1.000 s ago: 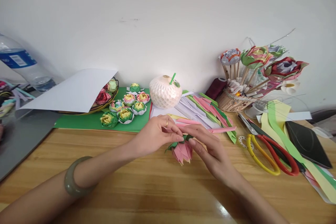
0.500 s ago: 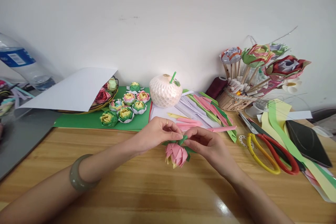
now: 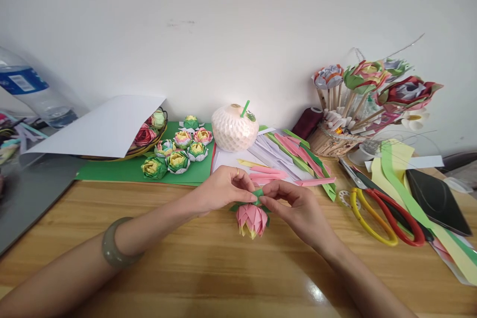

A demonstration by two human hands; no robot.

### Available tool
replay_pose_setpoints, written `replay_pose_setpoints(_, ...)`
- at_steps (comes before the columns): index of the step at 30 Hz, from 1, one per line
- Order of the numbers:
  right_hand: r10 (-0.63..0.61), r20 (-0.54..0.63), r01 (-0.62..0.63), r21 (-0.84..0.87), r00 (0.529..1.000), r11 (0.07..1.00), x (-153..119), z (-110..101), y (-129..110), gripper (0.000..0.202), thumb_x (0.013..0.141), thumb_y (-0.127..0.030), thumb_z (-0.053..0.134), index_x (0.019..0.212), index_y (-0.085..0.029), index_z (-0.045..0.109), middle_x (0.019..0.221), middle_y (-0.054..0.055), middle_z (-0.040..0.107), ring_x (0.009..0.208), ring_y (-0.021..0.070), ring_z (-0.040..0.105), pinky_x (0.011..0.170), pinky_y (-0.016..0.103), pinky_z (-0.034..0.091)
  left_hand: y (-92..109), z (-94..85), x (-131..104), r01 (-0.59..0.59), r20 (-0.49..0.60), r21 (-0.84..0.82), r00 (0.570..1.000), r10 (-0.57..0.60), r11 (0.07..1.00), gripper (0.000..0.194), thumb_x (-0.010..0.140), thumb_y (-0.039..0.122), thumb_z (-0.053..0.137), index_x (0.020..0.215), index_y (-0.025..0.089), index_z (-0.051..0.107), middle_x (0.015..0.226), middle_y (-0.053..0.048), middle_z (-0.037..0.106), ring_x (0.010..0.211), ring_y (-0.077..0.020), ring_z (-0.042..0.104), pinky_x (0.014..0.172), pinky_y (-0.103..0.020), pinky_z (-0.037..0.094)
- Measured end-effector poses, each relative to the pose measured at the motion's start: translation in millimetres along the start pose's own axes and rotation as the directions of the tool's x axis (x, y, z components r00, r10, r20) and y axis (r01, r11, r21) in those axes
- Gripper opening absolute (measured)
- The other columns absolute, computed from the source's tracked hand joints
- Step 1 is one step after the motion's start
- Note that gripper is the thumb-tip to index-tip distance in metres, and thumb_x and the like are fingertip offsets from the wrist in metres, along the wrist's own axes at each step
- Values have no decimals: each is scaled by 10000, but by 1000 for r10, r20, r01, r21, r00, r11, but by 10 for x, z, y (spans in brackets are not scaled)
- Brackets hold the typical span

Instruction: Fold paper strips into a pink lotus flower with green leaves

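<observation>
A pink paper flower (image 3: 252,218) with yellow tips points downward between my hands, over the wooden table (image 3: 208,263). Green paper pieces (image 3: 258,194) sit at its upper side. My left hand (image 3: 227,189) pinches this green paper from the left with thumb and fingers. From the right, my right hand (image 3: 294,201) pinches it too, its fingertips close to those of my left hand. The fingers partly hide the green paper where they meet.
Small paper flowers (image 3: 178,161) lie on a green sheet (image 3: 112,171). Behind are a white round ornament (image 3: 234,129) and folded paper strips (image 3: 276,156). Scissors (image 3: 376,213), a flower basket (image 3: 331,136) and a black object (image 3: 436,198) stand right; a bottle (image 3: 33,87) leans left.
The pink flower has turned slightly and shifted a little to the right. The fingers of both hands have moved slightly on the green paper, keeping their pinch.
</observation>
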State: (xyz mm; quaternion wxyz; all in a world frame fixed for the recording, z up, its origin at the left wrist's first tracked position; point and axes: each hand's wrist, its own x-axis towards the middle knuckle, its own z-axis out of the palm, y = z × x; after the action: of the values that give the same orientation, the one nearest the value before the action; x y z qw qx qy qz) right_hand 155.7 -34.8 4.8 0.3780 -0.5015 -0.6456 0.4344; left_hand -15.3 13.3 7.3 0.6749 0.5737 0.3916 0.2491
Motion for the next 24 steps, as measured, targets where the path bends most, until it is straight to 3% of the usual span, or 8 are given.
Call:
replay_pose_setpoints(9,-175,-46,157,-258,984,953,-13,33,44,102,795,-164,521,720,-172,590,615,-10,630,549,111,570,510,206,450,-76,32,19,-93,-52,162,993,102,982,43,614,121,589,628,144,556,576,46,535,548,-74,480,522,-192,360)
replay_pose_setpoints(13,-356,-60,303,-405,933,863,-18,48,78,117,796,-120,512,789,-165,619,619,-1,631,540,112,559,520,216,446,-103,39,8,-127,-91,245,984,153,961,61,645,128,556,691,154,586,611,40,557,580,-84,504,536,-195,373)
replay_pose_setpoints(17,-474,-48,391,-495,879,776,-16,46,112,133,800,-124,521,840,-157,643,653,25,659,559,129,581,537,237,452,-135,7,40,-68,-32,202,997,76,977,135,646,149,566,771,157,617,691,14,617,644,-109,553,591,-221,411)
replay_pose_setpoints(20,-374,-53,317,-427,926,847,-8,21,99,143,828,-186,509,855,-168,649,685,31,677,586,139,600,545,242,467,-126,-16,67,-41,22,98,999,39,994,106,637,155,591,740,147,613,703,3,638,655,-113,569,628,-235,423)
replay_pose_setpoints(24,-102,-137,75,-187,985,979,29,-42,58,223,859,-312,473,940,-169,624,787,45,691,702,161,632,612,263,508,-95,-24,81,-61,-84,10,995,62,998,41,659,160,593,694,146,579,648,13,608,632,-105,554,619,-234,410)
